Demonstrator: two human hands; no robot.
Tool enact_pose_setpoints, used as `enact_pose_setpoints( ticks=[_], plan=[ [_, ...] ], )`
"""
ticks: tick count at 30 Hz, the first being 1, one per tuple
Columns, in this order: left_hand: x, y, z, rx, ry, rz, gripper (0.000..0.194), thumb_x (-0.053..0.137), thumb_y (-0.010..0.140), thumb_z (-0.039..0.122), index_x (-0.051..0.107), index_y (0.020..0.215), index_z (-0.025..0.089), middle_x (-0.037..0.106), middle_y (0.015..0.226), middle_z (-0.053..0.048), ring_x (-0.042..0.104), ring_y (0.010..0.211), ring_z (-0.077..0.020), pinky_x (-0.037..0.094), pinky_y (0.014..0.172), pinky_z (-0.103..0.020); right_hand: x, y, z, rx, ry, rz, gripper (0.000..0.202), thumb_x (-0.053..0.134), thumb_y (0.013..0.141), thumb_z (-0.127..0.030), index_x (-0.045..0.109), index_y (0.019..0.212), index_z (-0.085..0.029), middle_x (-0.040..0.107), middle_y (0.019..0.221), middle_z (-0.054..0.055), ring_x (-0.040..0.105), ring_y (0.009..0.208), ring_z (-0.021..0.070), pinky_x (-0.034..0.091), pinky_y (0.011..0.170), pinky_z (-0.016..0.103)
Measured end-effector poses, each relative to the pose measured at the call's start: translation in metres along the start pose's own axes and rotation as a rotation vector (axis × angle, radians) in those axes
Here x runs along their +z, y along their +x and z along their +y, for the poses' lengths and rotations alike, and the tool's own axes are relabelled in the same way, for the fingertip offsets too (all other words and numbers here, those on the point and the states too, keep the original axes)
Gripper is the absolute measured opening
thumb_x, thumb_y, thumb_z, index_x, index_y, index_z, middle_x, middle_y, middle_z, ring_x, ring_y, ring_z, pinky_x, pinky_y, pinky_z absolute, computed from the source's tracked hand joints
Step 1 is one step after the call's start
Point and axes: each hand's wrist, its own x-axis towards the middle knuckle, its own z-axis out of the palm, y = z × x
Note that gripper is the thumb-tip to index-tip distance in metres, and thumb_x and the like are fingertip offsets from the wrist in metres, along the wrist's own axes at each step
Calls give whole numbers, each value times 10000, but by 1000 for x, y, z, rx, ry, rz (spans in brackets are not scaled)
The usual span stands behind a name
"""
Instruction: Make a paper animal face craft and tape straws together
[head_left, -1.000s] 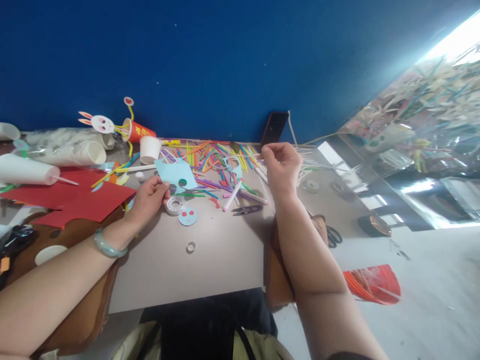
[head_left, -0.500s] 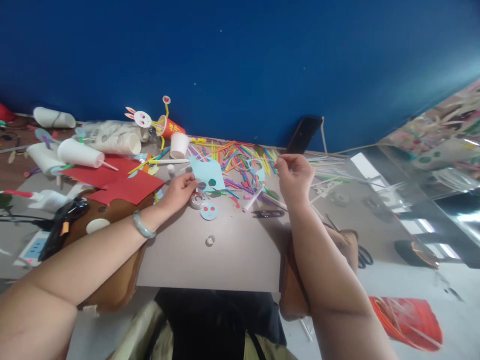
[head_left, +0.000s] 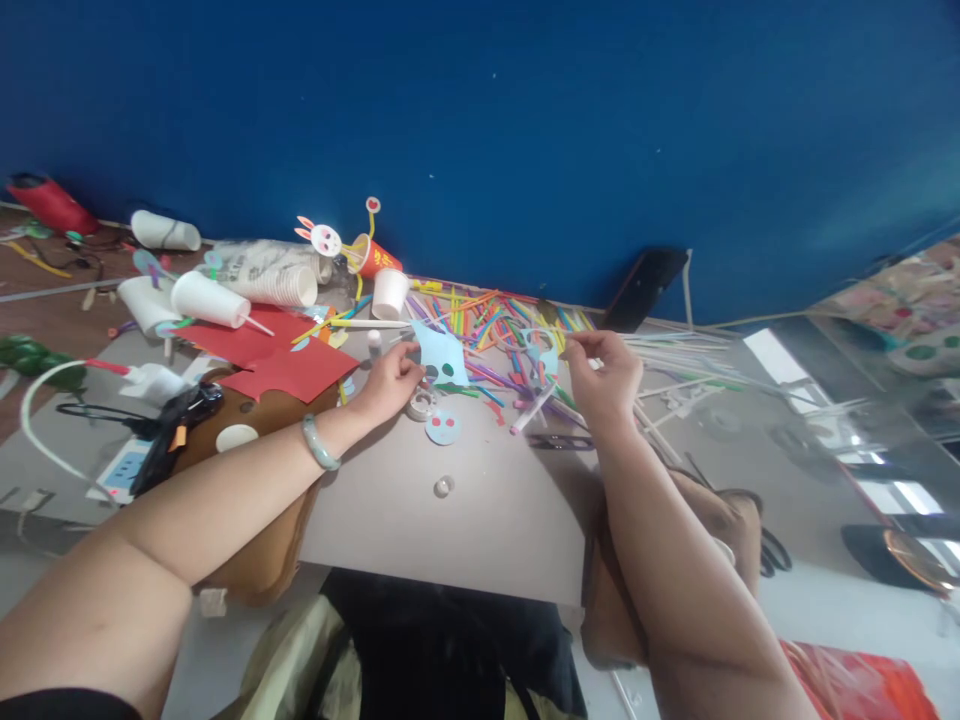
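My left hand [head_left: 394, 384] is closed, thumb and fingers pinched at the left edge of a light-blue paper [head_left: 441, 352] with dark round spots. Just below those fingers lies a clear tape roll [head_left: 421, 404]. A light-blue paper disc [head_left: 443, 427] with two pink-red spots lies nearer me. My right hand [head_left: 606, 378] hovers over the straws with thumb and forefinger pinched; whatever is between them is too small to make out. Close to its fingertips is a light-blue paper scrap [head_left: 541, 348] with a cut-out curve. Small scissors [head_left: 559, 442] lie below that hand.
Colourful straws [head_left: 487, 325] cover the back of the table. Red paper [head_left: 300, 362], white paper cups [head_left: 277, 284] and a rabbit-faced red cup [head_left: 373, 256] stand or lie at left. A phone [head_left: 646, 288] leans on the blue wall. A small clear round piece [head_left: 444, 487] lies in front.
The view has shifted, so most things appear further right. My right hand has come lower and closer to the cut-out scrap. The light-blue paper at my left fingers looks slightly more tilted.
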Motion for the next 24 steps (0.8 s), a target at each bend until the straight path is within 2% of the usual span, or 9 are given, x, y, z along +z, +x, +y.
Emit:
enact_pose_setpoints(
  ticks=[5, 10, 12, 17, 21, 24],
  plan=[
    [1, 2, -10, 89, 28, -6, 501, 571, 824, 189, 511, 1314, 99, 646, 708, -3, 610, 668, -144, 465, 655, -263, 5, -5, -1, -40, 18, -29, 80, 594, 765, -220, 665, 787, -190, 680, 685, 8, 623, 641, 166, 486, 683, 325],
    [3, 5, -10, 100, 38, 17, 544, 592, 798, 136, 513, 1335, 105, 664, 800, -22, 646, 783, -159, 496, 740, -280, 11, -11, -1, -88, -16, -58, 104, 585, 776, -247, 670, 810, -197, 674, 678, 16, 623, 647, 188, 488, 672, 344],
    [3, 5, -7, 105, 61, 16, 492, 594, 800, 126, 559, 1290, 113, 679, 846, -41, 654, 789, -162, 502, 745, -283, 13, -13, 0, -131, -49, -62, 107, 581, 778, -254, 670, 805, -203, 672, 670, 15, 624, 654, 197, 491, 713, 371],
    [2, 1, 1, 137, 119, 0, 237, 580, 808, 113, 694, 1014, 140, 718, 946, -80, 668, 809, -171, 516, 741, -282, 19, -15, 4, -235, -110, -15, 109, 570, 800, -258, 667, 795, -210, 652, 644, 6, 626, 691, 210, 447, 864, 449],
    [1, 1, 2, 150, 156, -16, 217, 578, 788, 100, 703, 957, 158, 713, 902, -51, 630, 694, -146, 505, 685, -281, 19, -15, -6, -279, -115, 32, 109, 565, 810, -248, 668, 802, -215, 663, 685, 13, 627, 724, 205, 438, 881, 437],
    [1, 2, -1, 161, 182, -24, 222, 561, 778, 82, 696, 937, 159, 693, 930, -48, 603, 673, -133, 501, 683, -286, 16, -16, -21, -332, -114, 13, 103, 569, 820, -253, 666, 799, -227, 660, 693, 5, 622, 720, 196, 432, 892, 427]
  ],
)
